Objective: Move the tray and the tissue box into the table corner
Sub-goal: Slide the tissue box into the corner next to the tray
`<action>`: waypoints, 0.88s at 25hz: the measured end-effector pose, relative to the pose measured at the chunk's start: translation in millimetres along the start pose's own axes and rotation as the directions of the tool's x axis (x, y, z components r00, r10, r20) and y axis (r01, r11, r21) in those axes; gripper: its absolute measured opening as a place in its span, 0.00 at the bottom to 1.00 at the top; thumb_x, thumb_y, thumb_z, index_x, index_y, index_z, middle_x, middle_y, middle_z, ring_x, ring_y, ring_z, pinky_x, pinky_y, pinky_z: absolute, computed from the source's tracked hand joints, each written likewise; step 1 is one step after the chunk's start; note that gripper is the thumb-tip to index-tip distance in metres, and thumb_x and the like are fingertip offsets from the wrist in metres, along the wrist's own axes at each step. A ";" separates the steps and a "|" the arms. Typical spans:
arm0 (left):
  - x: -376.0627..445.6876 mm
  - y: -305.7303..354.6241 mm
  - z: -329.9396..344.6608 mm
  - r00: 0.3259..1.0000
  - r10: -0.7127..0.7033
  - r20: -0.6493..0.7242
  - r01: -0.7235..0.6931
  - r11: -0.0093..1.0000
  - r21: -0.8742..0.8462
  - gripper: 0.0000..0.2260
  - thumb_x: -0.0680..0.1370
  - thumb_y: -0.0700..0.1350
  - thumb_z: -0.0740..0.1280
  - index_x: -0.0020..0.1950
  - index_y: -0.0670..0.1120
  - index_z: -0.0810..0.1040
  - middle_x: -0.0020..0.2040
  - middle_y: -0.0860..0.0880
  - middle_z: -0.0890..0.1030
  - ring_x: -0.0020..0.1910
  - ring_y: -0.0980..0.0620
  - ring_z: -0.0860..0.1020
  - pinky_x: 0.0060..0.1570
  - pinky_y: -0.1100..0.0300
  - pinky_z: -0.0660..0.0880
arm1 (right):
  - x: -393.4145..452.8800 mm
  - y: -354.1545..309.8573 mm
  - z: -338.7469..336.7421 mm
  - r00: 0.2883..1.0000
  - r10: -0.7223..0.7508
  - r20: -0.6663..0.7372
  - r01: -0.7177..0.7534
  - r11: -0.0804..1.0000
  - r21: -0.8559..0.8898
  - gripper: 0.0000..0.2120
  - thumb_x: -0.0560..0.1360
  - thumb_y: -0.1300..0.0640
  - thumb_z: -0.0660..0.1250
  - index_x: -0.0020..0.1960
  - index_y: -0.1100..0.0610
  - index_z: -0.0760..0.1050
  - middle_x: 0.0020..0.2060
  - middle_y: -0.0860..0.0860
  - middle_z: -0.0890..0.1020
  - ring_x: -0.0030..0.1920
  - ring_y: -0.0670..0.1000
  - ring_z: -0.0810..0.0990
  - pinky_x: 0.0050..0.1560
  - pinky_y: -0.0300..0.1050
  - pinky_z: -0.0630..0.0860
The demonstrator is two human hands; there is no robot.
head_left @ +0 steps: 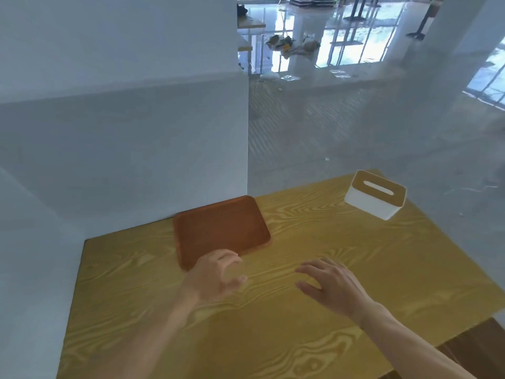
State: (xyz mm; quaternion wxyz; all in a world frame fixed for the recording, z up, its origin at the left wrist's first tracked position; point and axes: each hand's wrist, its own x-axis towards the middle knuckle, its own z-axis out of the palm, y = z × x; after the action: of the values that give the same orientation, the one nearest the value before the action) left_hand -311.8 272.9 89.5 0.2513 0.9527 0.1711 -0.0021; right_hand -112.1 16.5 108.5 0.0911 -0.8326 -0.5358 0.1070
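A brown rectangular tray (221, 229) lies flat on the yellow wood-grain table (300, 324), its far edge close to the white wall. A white tissue box (375, 195) with a tan slotted lid stands at the table's far right edge. My left hand (216, 274) hovers over the tray's near corner with curled, spread fingers that hold nothing. My right hand (332, 285) floats above the bare table to the right of the tray, fingers apart and empty. Whether the left fingertips touch the tray is unclear.
White walls (123, 160) bound the table at the back and on the left, meeting at the far left corner (86, 239). A glass pane (355, 132) rises behind the table's right half. The table's right edge drops off near a dark floor (475, 348).
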 end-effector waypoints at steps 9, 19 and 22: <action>26.7 96.2 39.9 0.909 0.362 0.205 -0.360 0.932 -0.049 0.28 0.75 0.67 0.62 0.68 0.51 0.76 0.69 0.52 0.75 0.69 0.52 0.70 0.67 0.56 0.60 | -141.9 4.7 -20.8 0.936 0.349 -0.049 -0.350 0.936 -0.016 0.24 0.78 0.32 0.55 0.65 0.42 0.76 0.63 0.41 0.79 0.64 0.47 0.74 0.62 0.47 0.71; 53.7 194.4 100.4 0.812 0.465 0.353 -0.540 0.828 0.152 0.30 0.75 0.69 0.53 0.69 0.54 0.73 0.69 0.55 0.74 0.67 0.52 0.72 0.66 0.55 0.62 | -215.5 54.5 -14.6 0.837 0.540 -0.087 -0.543 0.840 -0.011 0.25 0.77 0.32 0.53 0.65 0.42 0.75 0.62 0.41 0.80 0.63 0.47 0.75 0.63 0.47 0.69; 70.2 230.3 114.7 0.794 0.459 0.397 -0.556 0.814 0.171 0.28 0.77 0.67 0.55 0.70 0.54 0.73 0.70 0.54 0.73 0.69 0.54 0.70 0.69 0.56 0.61 | -232.9 87.0 -16.7 0.836 0.539 -0.102 -0.540 0.841 0.021 0.23 0.78 0.33 0.55 0.65 0.43 0.75 0.62 0.42 0.80 0.63 0.47 0.75 0.62 0.47 0.70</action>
State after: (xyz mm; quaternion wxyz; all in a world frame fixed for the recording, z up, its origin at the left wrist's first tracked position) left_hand -161.0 52.9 93.1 0.1311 0.9737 -0.1412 -0.1213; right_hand -125.4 -232.0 120.2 0.0814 -0.9545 -0.2746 0.0824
